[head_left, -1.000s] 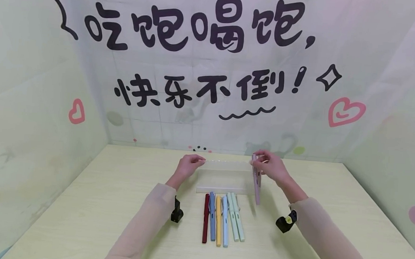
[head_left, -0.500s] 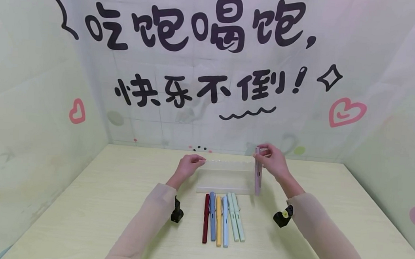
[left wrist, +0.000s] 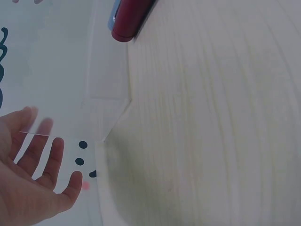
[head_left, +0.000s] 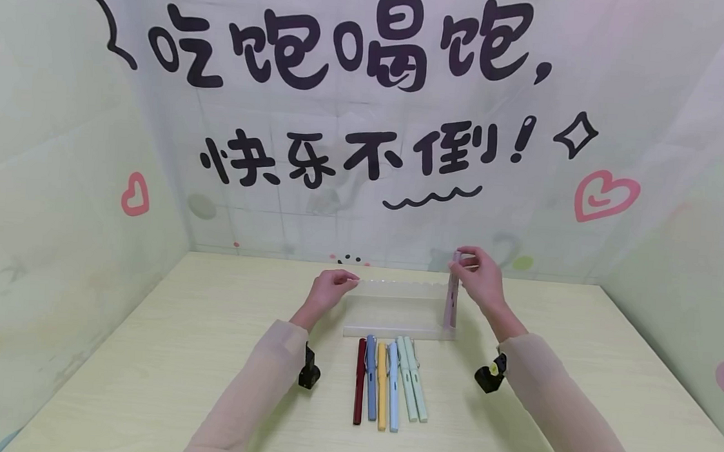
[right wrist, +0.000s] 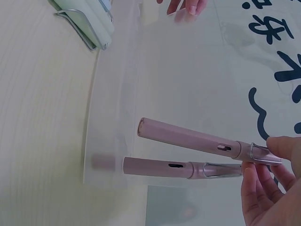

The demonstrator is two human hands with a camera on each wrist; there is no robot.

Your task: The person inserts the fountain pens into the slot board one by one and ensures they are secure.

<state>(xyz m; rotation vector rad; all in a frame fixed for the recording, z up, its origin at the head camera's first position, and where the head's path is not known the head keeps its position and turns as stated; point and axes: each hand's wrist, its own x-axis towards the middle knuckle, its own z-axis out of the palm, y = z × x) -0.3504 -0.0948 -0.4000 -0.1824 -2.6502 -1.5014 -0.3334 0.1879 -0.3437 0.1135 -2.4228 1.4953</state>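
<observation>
Pale table (head_left: 156,338), lettered wall (head_left: 349,225) behind; left hand (head_left: 328,287) pinching the rack (head_left: 393,332), right hand (head_left: 482,278) gripping a pink pen (right wrist: 188,135), near upright, barrel pointing down below that hand

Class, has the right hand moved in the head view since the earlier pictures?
Yes, the right hand has moved rightward and slightly up in the image, nearer the green spot.

The edge of a clear plastic stand (left wrist: 108,70) is pinched by the left hand (left wrist: 35,174), two of whose fingertips are seen through the sheet; the remaining fingers are held apart, loosely bent. The stand's folded lip is set on a pale wood-grain tabletop (left wrist: 202,117). At the top, a blue pen (left wrist: 112,18) is partly covered by a dark red pen (left wrist: 134,19). Black spots (left wrist: 79,162) are printed on the pale backdrop (left wrist: 80,216).
</observation>
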